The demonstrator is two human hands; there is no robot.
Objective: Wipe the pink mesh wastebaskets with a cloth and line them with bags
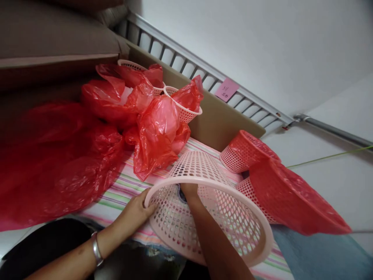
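Red plastic bags [159, 132] lie heaped before us on the left of the striped cloth [113, 198], and red-covered baskets [247, 155] crowd the right side. Between them, our pale pink basket [230, 217] lies tipped on the cloth, mouth towards us, its wall full of holes. Our left hand [145, 204] grips its rim; our right hand [189, 189] reaches inside, its grasp hidden. On the railing [186, 51], a pink note [227, 90] bears handwriting we cannot read surely.

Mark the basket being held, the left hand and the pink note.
Held basket [201, 168], head view: outer side wall.
Left hand [140, 207], head view: back of hand.
Pink note [226, 90], head view: middle of paper.
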